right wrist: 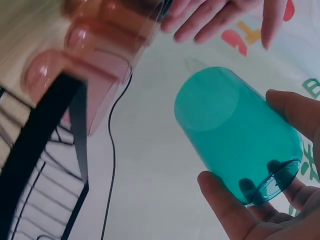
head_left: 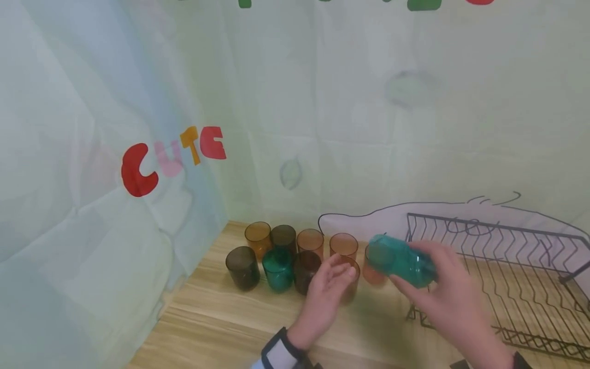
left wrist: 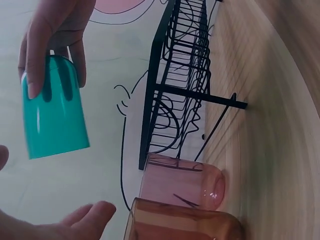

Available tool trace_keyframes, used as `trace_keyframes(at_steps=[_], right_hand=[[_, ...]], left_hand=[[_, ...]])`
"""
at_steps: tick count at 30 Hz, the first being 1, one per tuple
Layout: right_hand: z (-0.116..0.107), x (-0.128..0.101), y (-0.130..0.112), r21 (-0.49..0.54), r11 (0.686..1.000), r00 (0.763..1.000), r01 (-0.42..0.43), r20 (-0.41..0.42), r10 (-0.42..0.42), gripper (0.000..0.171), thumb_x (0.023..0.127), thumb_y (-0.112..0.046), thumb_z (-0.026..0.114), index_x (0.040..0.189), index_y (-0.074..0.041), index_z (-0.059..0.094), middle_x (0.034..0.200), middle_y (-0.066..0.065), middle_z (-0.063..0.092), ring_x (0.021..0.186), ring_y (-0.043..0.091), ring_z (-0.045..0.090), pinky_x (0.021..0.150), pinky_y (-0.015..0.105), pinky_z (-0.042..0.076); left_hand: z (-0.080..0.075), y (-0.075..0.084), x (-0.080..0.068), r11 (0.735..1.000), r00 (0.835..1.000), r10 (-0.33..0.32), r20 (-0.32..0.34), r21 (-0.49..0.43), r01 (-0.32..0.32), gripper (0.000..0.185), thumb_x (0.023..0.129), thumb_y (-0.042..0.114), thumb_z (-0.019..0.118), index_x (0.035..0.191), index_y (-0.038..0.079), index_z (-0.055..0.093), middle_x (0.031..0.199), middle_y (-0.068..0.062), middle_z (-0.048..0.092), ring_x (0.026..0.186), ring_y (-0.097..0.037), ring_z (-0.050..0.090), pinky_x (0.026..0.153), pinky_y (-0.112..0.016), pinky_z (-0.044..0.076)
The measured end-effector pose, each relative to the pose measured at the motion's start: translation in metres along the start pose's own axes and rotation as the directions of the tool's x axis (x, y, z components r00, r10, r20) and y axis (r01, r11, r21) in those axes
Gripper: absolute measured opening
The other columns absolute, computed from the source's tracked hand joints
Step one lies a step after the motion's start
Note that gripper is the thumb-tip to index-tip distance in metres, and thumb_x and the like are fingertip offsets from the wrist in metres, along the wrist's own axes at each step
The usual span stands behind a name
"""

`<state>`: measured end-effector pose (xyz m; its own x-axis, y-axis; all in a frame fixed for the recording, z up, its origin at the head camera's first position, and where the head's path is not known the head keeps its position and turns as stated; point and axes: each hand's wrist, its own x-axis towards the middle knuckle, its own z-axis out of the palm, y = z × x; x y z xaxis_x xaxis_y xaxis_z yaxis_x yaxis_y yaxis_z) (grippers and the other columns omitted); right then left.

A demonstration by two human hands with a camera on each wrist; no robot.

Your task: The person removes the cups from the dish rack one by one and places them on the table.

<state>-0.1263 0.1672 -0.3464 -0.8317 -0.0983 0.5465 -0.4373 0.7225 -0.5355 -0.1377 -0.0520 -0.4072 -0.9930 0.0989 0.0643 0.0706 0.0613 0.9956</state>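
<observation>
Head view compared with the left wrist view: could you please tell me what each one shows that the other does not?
Only the head view shows the cluster of cups, including a second teal cup, and the CUTE lettering. Only the left wrist view shows the pink cup close up, lying sideways in the picture beside the rack's end. Both show the right hand holding the teal cup, the open left hand and the wire rack.

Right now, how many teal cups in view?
2. One teal cup is held sideways in the right hand, above the table beside the wire rack. The other stands in the front row of cups. Cups behind could hide more.
</observation>
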Motion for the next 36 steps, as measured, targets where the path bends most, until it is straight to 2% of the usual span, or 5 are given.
trace_keyframes(at_steps=[5, 13, 24, 31, 36], right_hand=[[0.013, -0.003, -0.007, 0.079, 0.997, 1.000, -0.025, 0.003, 0.024, 0.066, 0.066, -0.031, 0.085, 0.122, -0.018, 0.053, 0.118, -0.006, 0.055, 0.103, 0.012, 0.055, 0.077, 0.030, 0.057], [0.033, -0.010, -0.019, 0.216, 0.974, 0.997, -0.073, 0.022, 0.070, 0.066, 0.068, -0.030, 0.083, 0.124, -0.018, 0.050, 0.124, -0.006, 0.051, 0.107, 0.013, 0.053, 0.078, 0.034, 0.058], [0.048, -0.021, -0.023, 0.245, 0.959, 0.989, -0.144, 0.051, 0.136, 0.063, 0.071, -0.036, 0.080, 0.122, -0.020, 0.048, 0.124, -0.009, 0.051, 0.110, 0.012, 0.050, 0.079, 0.041, 0.057], [0.051, -0.026, -0.022, 0.221, 0.945, 0.967, -0.243, 0.126, 0.219, 0.071, 0.071, -0.049, 0.076, 0.129, -0.022, 0.044, 0.132, -0.005, 0.047, 0.117, 0.021, 0.050, 0.085, 0.051, 0.053], [0.054, -0.027, -0.019, 0.209, 0.955, 0.974, -0.212, 0.124, 0.189, 0.070, 0.071, -0.049, 0.076, 0.130, -0.027, 0.044, 0.128, -0.008, 0.051, 0.112, 0.018, 0.055, 0.084, 0.046, 0.055]], left_hand=[[0.000, -0.002, 0.003, 0.995, 0.997, -0.023, 0.074, -0.096, 0.030, 0.059, 0.093, 0.045, 0.052, 0.138, 0.009, 0.039, 0.123, -0.012, 0.061, 0.112, -0.025, 0.060, 0.099, -0.039, 0.048], [-0.003, -0.002, 0.007, 0.977, 0.979, -0.002, 0.206, -0.209, 0.046, 0.040, 0.096, 0.043, 0.047, 0.123, 0.015, 0.056, 0.118, -0.004, 0.066, 0.109, -0.020, 0.063, 0.097, -0.044, 0.048], [-0.006, 0.001, 0.006, 0.974, 0.988, -0.057, 0.146, -0.208, 0.087, 0.040, 0.090, 0.047, 0.055, 0.118, 0.019, 0.062, 0.114, 0.000, 0.068, 0.107, -0.016, 0.064, 0.092, -0.033, 0.052], [-0.006, 0.003, 0.007, 0.976, 0.993, -0.112, 0.046, -0.182, 0.119, 0.055, 0.081, 0.048, 0.067, 0.127, 0.021, 0.054, 0.125, -0.001, 0.062, 0.116, -0.016, 0.059, 0.096, -0.035, 0.049], [-0.004, 0.005, 0.008, 0.971, 0.992, -0.121, 0.024, -0.204, 0.123, 0.056, 0.078, 0.043, 0.072, 0.126, 0.023, 0.054, 0.125, 0.001, 0.062, 0.114, -0.016, 0.060, 0.095, -0.035, 0.051]])
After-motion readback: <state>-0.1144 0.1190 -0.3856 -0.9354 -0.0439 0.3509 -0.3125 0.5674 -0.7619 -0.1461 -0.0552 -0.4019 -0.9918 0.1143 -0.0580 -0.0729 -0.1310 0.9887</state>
